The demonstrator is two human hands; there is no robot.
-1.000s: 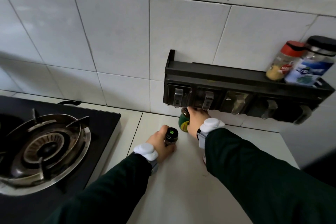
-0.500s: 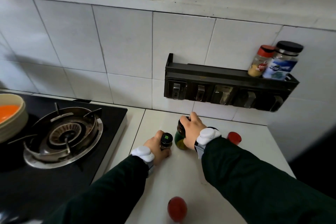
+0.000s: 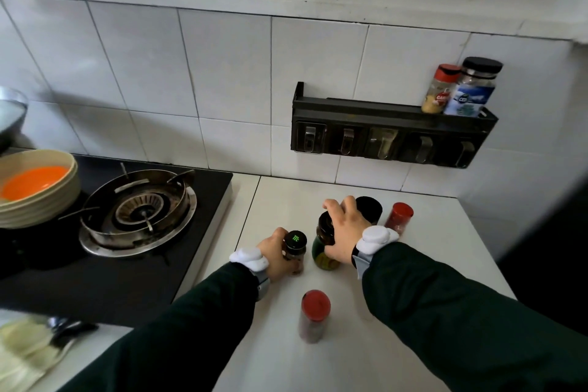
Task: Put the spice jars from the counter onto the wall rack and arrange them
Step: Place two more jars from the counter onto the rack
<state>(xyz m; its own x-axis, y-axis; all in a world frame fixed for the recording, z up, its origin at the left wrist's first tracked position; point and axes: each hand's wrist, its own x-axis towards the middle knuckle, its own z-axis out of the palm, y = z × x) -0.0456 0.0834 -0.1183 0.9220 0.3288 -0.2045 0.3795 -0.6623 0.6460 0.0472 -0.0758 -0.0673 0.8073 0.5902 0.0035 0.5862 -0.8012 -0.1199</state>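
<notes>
Both hands are working on the white tabletop (image 3: pixel 445 242), right of the gas stove (image 3: pixel 136 210).

Left hand (image 3: pixel 275 253) is wrapping a small black-capped jar (image 3: pixel 295 250) with a green mark on its cap; grip clamped round the jar's side, jar standing upright on the tabletop.

Right hand (image 3: pixel 345 232) is closing over a dark bottle with a green-yellow label (image 3: pixel 323 248), fingers draped over the top, thumb against the side; grip clamped on it. Whether its base is touching the tabletop, cannot tell.

Three more jars are standing loose: a black-lidded jar (image 3: pixel 370 208) just behind the right hand, a red-capped jar (image 3: pixel 399 218) beside that, and another red-capped jar (image 3: pixel 315 315) near the front, between the two sleeves.

Black wall rack (image 3: pixel 381 118) is hanging on the tiles above. At its right end two jars are sitting side by side: a red-lidded one (image 3: pixel 440 87) and a larger black-lidded one (image 3: pixel 474 87).

Stacked bowls (image 3: pixel 41 197), the top one orange inside, are sitting at the stove's left.
</notes>
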